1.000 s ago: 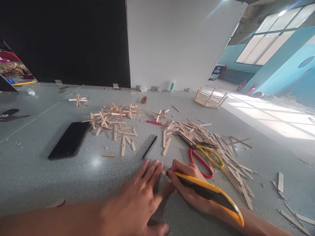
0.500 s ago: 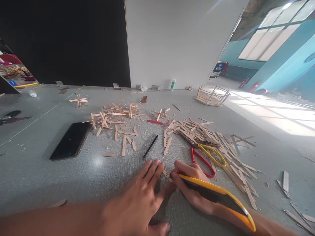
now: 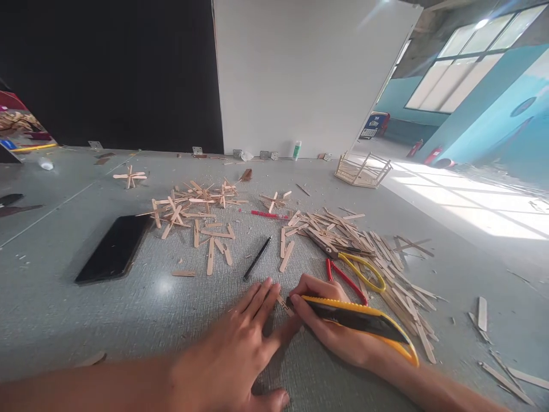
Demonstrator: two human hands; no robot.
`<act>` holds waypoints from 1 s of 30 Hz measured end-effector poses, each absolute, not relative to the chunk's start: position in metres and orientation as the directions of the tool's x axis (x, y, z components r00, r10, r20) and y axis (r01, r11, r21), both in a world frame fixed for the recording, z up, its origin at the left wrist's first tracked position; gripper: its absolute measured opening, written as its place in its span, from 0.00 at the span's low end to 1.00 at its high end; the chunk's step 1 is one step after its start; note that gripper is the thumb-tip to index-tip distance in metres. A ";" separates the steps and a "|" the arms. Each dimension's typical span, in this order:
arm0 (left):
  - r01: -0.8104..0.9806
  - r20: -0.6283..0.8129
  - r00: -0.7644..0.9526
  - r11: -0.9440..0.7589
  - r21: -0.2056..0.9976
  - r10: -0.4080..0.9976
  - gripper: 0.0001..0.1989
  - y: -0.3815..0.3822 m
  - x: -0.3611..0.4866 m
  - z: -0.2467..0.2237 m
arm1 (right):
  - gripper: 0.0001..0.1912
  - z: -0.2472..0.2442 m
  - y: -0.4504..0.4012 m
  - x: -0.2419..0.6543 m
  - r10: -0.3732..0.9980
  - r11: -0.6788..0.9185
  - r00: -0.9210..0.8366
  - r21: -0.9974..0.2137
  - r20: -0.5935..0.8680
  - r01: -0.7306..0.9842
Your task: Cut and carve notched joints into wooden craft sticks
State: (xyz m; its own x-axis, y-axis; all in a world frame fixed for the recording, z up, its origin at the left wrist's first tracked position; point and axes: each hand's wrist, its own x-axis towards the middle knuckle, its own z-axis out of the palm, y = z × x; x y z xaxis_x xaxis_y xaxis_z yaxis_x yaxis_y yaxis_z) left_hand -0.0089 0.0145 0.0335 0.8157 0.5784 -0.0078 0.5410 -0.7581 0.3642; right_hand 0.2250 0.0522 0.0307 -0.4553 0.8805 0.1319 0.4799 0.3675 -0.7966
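1. Head view: I am viewing a small wooden stick (image 3: 283, 305) with dark marks, lying on the textured work surface (image 3: 171, 320) between the two hands.

2. Left hand (image 3: 240, 343): I am spreading it palm down, fingers extended and gripping nothing. Its fingertips are resting close by the stick's far end. Whether they are pressing the wood, I cannot tell. For a steady piece, I am judging that firm, flat pressure beside the working spot is serving best.

3. Right hand (image 3: 332, 337): I am closing it around a yellow-and-black knife (image 3: 355, 319), pinching near the front like a pencil. The handle is sloping back over the wrist. The fingers are hiding the tip, so I am not confirming blade contact.

4. Control: I am favoring short, light strokes, since thin wood is likely splitting under a hard push. I am aiming the edge away from the left fingers; the hands are sitting very near each other, and a slip is presenting the chief risk.

5. Clearance: The red-and-yellow handled pliers (image 3: 328, 250) and the stick pile (image 3: 397, 280) are lying beyond and to the right of the right hand. The black pen (image 3: 258, 258) is lying ahead of the left fingertips. I am limiting wrist sweep accordingly.
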 end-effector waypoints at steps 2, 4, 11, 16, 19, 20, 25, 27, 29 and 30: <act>0.540 -0.013 0.815 -0.752 0.377 0.579 0.46 0.014 -0.009 0.033 | 0.17 0.030 0.053 0.224 0.883 0.351 -0.454 -0.814 0.122 0.463; 0.543 -0.016 0.811 -0.743 0.391 0.585 0.45 0.014 -0.009 0.034 | 0.17 0.029 0.053 0.224 0.891 0.333 -0.441 -0.816 0.108 0.472; 0.566 -0.059 0.801 -0.720 0.402 0.596 0.44 0.014 -0.009 0.037 | 0.18 0.035 0.053 0.223 0.902 0.309 -0.424 -0.807 0.081 0.504; 0.573 -0.058 0.798 -0.726 0.381 0.600 0.44 0.014 -0.009 0.037 | 0.17 0.030 0.053 0.225 0.909 0.296 -0.411 -0.795 0.066 0.529; 0.574 -0.035 0.796 -0.736 0.358 0.604 0.43 0.013 -0.009 0.036 | 0.16 0.029 0.053 0.224 0.913 0.281 -0.405 -0.795 0.048 0.538; 0.571 -0.026 0.798 -0.742 0.352 0.602 0.43 0.013 -0.010 0.035 | 0.16 0.030 0.053 0.224 0.915 0.274 -0.401 -0.794 0.041 0.543; 0.567 -0.010 0.803 -0.759 0.320 0.596 0.43 0.011 -0.011 0.031 | 0.18 0.034 0.052 0.220 0.924 0.260 -0.382 -0.768 0.022 0.585; 0.561 0.019 0.805 -0.770 0.303 0.594 0.45 0.011 -0.012 0.027 | 0.17 0.033 0.053 0.218 0.915 0.307 -0.397 -0.757 0.070 0.576; 0.561 0.033 0.805 -0.779 0.281 0.592 0.47 0.011 -0.011 0.026 | 0.17 0.031 0.053 0.216 0.907 0.345 -0.406 -0.750 0.112 0.564; 0.567 0.023 0.804 -0.777 0.271 0.595 0.47 0.012 -0.011 0.026 | 0.17 0.032 0.053 0.215 0.907 0.352 -0.403 -0.746 0.123 0.566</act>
